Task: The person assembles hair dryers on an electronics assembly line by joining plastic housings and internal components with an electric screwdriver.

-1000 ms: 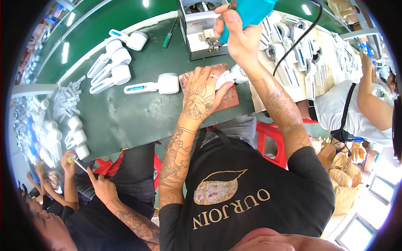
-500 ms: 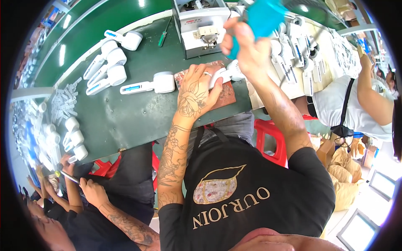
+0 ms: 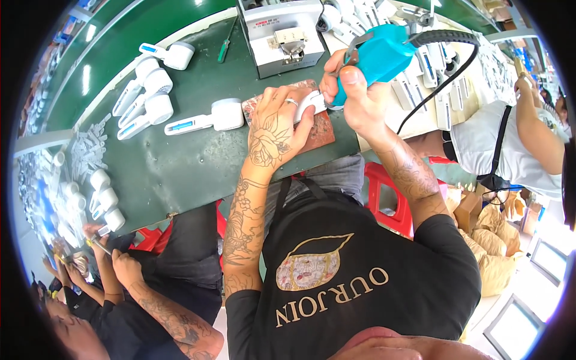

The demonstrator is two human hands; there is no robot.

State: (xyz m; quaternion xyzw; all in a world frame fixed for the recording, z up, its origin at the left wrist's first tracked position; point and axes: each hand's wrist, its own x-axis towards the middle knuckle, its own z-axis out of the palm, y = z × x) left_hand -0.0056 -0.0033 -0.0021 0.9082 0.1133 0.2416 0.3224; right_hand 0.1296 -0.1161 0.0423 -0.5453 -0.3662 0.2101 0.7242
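My right hand (image 3: 363, 102) is wrapped around a teal corded power tool (image 3: 387, 54) with a black cable, held low and tilted over the bench. Under my left hand (image 3: 273, 126) a white plastic handheld device (image 3: 307, 108) lies on a worn reddish board (image 3: 318, 135); the fingers and thumb close around it. The tool's front end meets or hovers at the right end of the device; my right fingers hide the exact contact. Just left of the board rests a similar white device (image 3: 227, 114) with a round head and a blue strip in its handle.
A grey metal machine (image 3: 282, 36) stands behind the board. A green-handled screwdriver (image 3: 224, 51) lies left of it. Several white devices (image 3: 159, 81) sit at the left, more on the pale surface (image 3: 408, 114) at the right. Co-workers sit on both sides; a red stool (image 3: 390, 192) is beside me.
My right hand has brought the teal tool down from a raised, blurred position to the white device. My left hand stays on the device; the view has shifted slightly.
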